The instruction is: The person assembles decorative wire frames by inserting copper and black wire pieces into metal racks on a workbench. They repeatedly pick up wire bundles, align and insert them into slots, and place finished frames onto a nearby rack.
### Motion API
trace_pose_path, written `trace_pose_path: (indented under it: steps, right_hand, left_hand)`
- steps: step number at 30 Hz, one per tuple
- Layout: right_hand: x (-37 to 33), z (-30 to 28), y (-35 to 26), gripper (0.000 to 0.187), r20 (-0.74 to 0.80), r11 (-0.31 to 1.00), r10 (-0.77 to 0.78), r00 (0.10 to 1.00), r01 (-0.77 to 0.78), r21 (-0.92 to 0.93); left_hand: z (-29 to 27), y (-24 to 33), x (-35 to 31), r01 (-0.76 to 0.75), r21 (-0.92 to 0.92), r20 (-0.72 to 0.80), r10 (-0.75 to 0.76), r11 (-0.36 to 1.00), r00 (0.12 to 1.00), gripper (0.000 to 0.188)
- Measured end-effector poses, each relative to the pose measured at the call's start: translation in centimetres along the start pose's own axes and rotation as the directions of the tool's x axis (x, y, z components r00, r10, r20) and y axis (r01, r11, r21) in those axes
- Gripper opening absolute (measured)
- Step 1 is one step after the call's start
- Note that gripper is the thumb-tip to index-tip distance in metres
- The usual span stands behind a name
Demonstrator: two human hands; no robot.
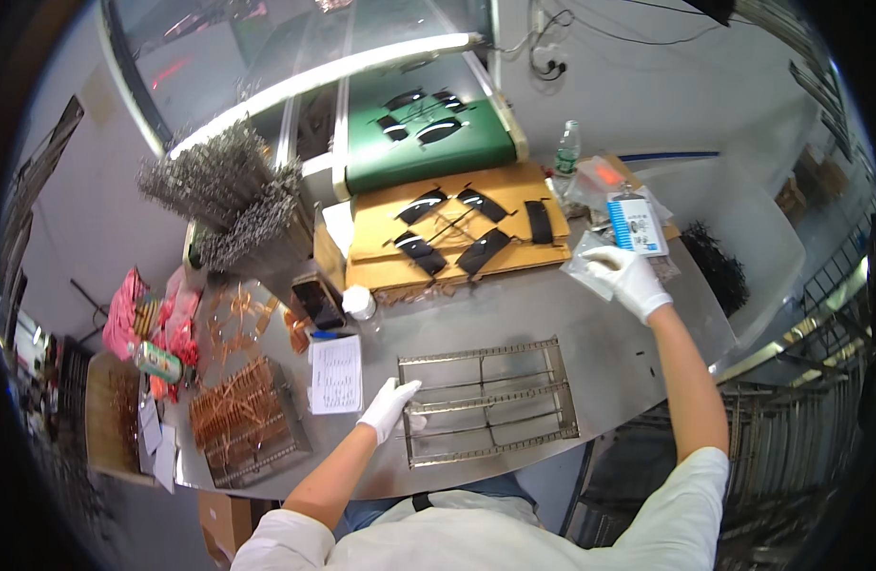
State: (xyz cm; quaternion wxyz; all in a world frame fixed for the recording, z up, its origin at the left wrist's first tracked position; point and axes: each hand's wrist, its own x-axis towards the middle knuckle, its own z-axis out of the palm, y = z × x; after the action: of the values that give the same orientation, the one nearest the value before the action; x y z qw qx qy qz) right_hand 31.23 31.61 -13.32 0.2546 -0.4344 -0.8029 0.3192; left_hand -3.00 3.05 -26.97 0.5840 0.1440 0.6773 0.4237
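Observation:
My left hand, in a white glove, is closed on the left end of a metal wire rack. This rack has notched rails and lies at the table's front edge, with no parts on it. Farther right, my white-gloved right hand pinches a small clear plastic bag; the fingertips partly cover it. Just beyond that hand stands a white and blue printed card. Several glossy black curved pieces rest on a yellow cardboard sheet at the table's far side.
More black pieces sit on a green conveyor belt. Bundles of thin metal rods stand at the back left. Copper-coloured parts fill another rack, beside a written sheet and a white jar. A bottle stands at the back right.

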Motion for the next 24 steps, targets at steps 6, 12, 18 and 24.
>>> trace_pose_path:
  steps: [6,12,18,24]
  right_hand:
    - [11.0,17.8,3.0,0.035,0.204,0.720,-0.406,0.891,0.449,-0.530]
    - [19.3,25.8,5.3,0.049,0.186,0.403,-0.441,0.878,0.379,-0.833]
    - [18.9,24.4,-1.6,0.050,0.420,0.740,-0.071,0.905,0.330,-0.586]
    - [7.0,17.3,-5.5,0.049,0.230,0.942,-0.336,0.913,0.321,0.104]
  left_hand:
    - [-1.9,-0.3,-0.2,-0.093,0.561,-0.083,0.167,0.823,0.982,0.061]
    - [-2.5,-2.2,-0.4,-0.016,0.917,-0.089,0.245,0.399,0.965,0.047]
    - [-2.3,-5.3,-0.1,-0.156,0.861,-0.130,0.505,0.483,0.853,0.065]
    - [-1.8,-7.1,1.6,-0.302,0.784,-0.170,0.656,0.542,0.736,0.066]
